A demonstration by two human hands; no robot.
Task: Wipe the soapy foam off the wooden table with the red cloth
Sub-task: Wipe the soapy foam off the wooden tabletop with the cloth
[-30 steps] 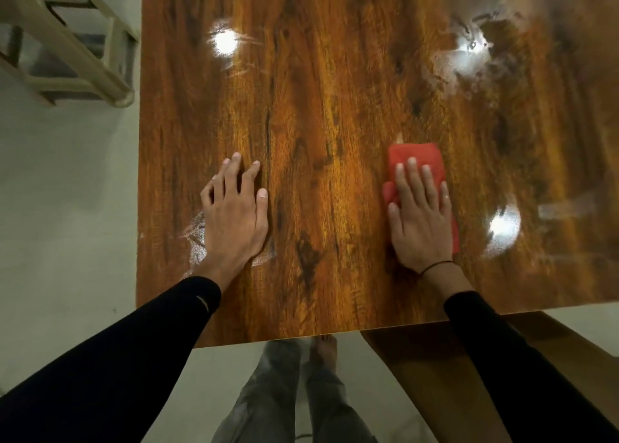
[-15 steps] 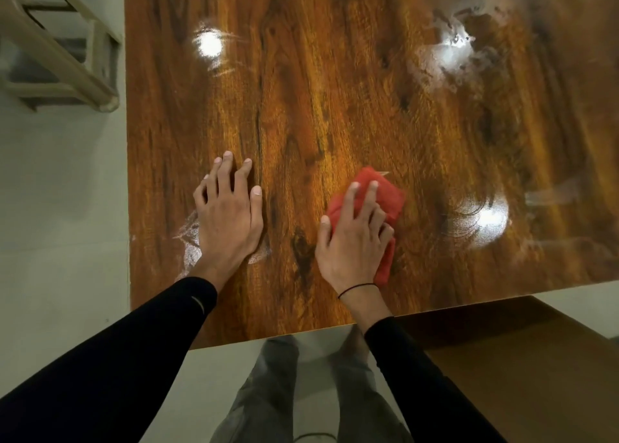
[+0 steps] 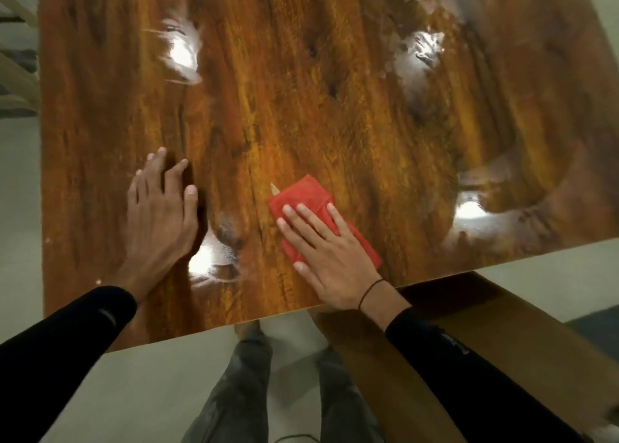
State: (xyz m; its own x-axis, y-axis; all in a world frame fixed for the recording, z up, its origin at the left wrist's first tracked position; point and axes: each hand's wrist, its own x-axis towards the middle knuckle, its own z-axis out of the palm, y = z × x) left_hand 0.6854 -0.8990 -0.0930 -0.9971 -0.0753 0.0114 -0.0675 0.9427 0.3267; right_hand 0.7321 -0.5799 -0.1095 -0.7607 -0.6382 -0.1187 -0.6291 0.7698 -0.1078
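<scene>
Standing by the table here, looks like they're mid-wipe. Starting at the left of the frame: the left hand [image 3: 160,221] lies flat on the wooden table [image 3: 335,91], fingers straight and slightly spread, holding nothing, just bracing. Right beside its wrist, lower centre-left, there's a shiny wet patch with a thin whitish smear [image 3: 214,261] round it, probably leftover soap.

Centre of the frame: the red cloth [image 3: 301,194] is folded and flat on the wood, and the right hand [image 3: 330,258] presses down on it, fingers straight and fanned out a bit, not bunching the fabric.

Further right, hazy streaks [image 3: 422,50] sit upper right, plus more film [image 3: 475,214] at the right edge, though glare makes foam and reflection hard to separate.

My guess: the next move is sliding the cloth left onto that smear by the wrist, keeping pressure even, then working the right side.

Count: two hands, one cloth, one table, roughly three soapy spots.
</scene>
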